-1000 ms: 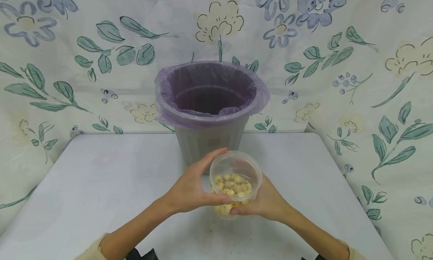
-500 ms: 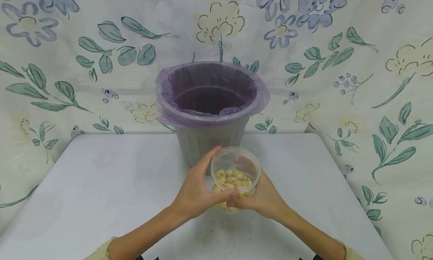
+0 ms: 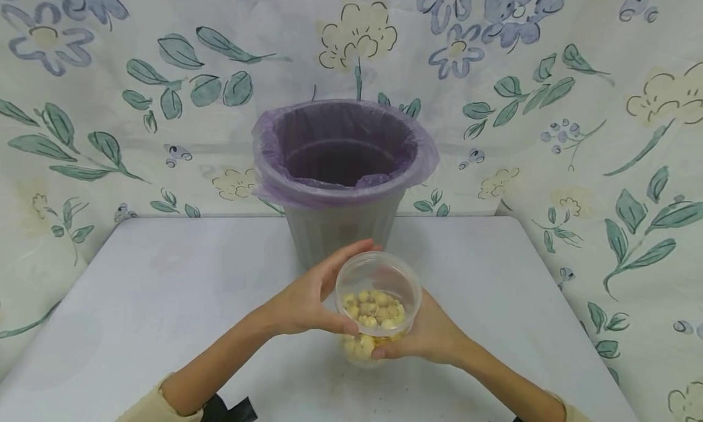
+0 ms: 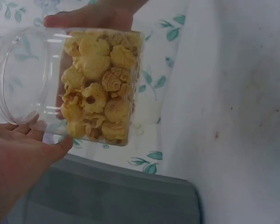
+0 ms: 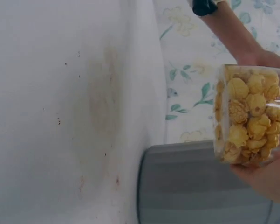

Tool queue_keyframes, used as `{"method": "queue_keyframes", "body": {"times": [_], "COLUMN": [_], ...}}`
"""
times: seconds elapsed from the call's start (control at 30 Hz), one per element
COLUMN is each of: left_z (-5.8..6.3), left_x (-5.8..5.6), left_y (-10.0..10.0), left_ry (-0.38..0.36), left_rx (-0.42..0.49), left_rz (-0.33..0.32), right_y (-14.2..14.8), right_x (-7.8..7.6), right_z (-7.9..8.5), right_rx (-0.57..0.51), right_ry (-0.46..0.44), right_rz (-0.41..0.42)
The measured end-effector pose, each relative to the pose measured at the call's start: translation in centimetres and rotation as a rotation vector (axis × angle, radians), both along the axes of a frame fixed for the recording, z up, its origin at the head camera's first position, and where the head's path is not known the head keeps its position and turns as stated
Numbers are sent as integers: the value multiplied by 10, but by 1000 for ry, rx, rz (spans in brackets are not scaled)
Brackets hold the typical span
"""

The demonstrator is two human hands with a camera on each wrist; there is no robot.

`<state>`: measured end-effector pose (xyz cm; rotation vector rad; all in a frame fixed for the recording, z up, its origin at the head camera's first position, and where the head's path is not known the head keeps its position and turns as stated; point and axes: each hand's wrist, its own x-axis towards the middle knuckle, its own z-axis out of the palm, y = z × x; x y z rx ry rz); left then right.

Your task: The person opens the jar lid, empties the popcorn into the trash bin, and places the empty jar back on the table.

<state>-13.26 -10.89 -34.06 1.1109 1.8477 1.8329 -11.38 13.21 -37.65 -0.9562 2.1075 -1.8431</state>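
Note:
A clear plastic jar [image 3: 377, 274], lidless and partly filled with yellow popcorn [image 4: 95, 88], is held above the table in front of the bin. Its mouth tips a little toward the head camera. My left hand [image 3: 307, 303] grips it around the upper part from the left, thumb near the rim. From the right, my right hand [image 3: 434, 333] holds the lower body, with the thumb across the near side. The jar hides most of the right fingers in the head view. In the right wrist view, popcorn [image 5: 254, 112] shows through the jar's squarish wall.
A grey bin [image 3: 346, 227] stands at the back middle of the white table [image 3: 181, 300], with a purple liner [image 3: 329, 193] folded over its rim. Small dark crumbs and brownish stains [image 5: 102, 93] mark the tabletop near the front. Flower-printed cloth [image 3: 230, 123] hangs behind and at the sides.
The jar rises slightly, then comes down and a little left, nearer to me. My left thumb, which crossed over the right thumb half a second ago, now sits apart from it.

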Motion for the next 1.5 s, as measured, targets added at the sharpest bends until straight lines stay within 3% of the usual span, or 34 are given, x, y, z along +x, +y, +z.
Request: {"method": "queue_keyframes", "body": {"times": [0.07, 0.13, 0.5, 0.7, 0.97, 1.23, 1.5], "left_z": [-1, -2, -8, -10, -8, -3, -13], "left_x": [0, 1, 23, 28, 29, 29, 31], "left_y": [0, 1, 19, 26, 26, 9, -12], "left_ry": [10, 24, 94, 131, 129, 97, 71], "left_rx": [6, 4, -42, -62, -63, -77, -51], "left_rz": [-12, 22, 422, 537, 587, 637, 646], "right_y": [0, -1, -4, -5, -5, 0, 7], "right_x": [1, 1, 0, -1, -1, -2, -4], "right_z": [1, 1, -1, -2, -2, -2, -4], "right_rx": [1, -5, 33, 66, 68, 71, 68], "right_ry": [-4, -1, 53, 55, 25, -3, 36], "right_rz": [13, 15, -147, -197, -212, -222, -239]}}
